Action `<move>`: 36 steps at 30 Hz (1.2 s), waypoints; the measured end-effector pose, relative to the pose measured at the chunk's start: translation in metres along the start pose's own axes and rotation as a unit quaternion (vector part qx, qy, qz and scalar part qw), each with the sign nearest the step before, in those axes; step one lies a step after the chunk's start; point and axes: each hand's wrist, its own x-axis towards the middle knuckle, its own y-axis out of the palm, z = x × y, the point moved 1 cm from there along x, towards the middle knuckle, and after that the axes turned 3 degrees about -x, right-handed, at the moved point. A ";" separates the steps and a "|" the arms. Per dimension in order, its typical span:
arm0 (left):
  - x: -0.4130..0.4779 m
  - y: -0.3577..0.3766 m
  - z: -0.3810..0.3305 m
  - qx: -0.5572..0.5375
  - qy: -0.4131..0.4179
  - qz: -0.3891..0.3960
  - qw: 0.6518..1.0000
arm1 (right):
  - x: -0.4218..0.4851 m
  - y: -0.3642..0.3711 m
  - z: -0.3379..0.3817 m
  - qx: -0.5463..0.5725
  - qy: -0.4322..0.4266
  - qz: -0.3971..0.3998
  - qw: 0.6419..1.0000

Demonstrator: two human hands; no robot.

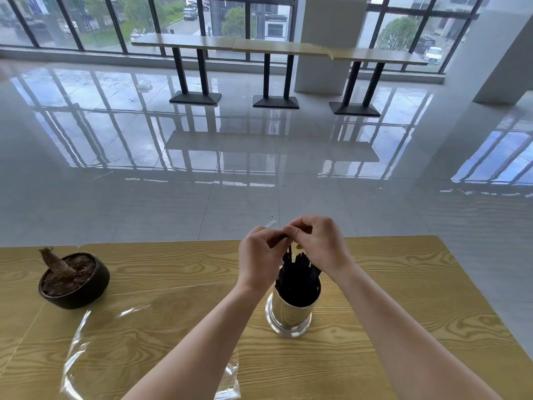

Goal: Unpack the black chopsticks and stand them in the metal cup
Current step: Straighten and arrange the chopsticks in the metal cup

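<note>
Step in hand: freeing 1 held chopstick (289, 251) from its clear film, above the cup.
Left hand (259, 255): fingers curled, thumb and forefinger pinching the chopstick's black top end.
Right hand (320, 246): fingers curled tight, tips meeting the left hand's at that same top end; it seems to nip the stick through the film, though the pinch point is too small to be sure.
Clear sliver (269, 223): a short strip of film sticking up and away from between the 2 hands.
Black chopsticks (298, 277): a full bundle already stands in the metal cup (290, 316), tops fanned and leaning toward the right hand; the held one runs down from the pinch into the bundle.
Cup position: upright on the wooden table (418, 284), directly under both hands.
Doing it well: hold the stick firm with 1 hand and draw the film off along its length, not sideways, so the bundle is not levered and the light cup is not tipped. Let the stick drop the rest of the way only once the film is clear.
Risk: the wrists hang close over the fanned tops.
Spent wrapping: 2 clear sheets, a large bag (86, 342) and a scrap (230, 379), lie on the near side of the table.
Plant pot (73, 281): dark bowl with a cut stump, well left of the cup.
Writing: no brand, label or lettering can be read.
</note>
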 end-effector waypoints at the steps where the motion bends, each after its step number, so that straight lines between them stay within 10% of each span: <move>1: 0.000 0.000 -0.001 0.001 0.002 0.000 1.000 | 0.000 0.000 0.001 0.010 0.001 -0.001 1.000; 30: 0.004 -0.065 -0.041 -0.156 -0.008 -0.116 0.981 | -0.069 0.003 -0.044 0.158 0.112 -0.069 0.979; 36: -0.003 -0.059 -0.042 -0.164 -0.005 -0.127 0.978 | -0.068 0.013 -0.034 0.038 0.114 -0.012 0.993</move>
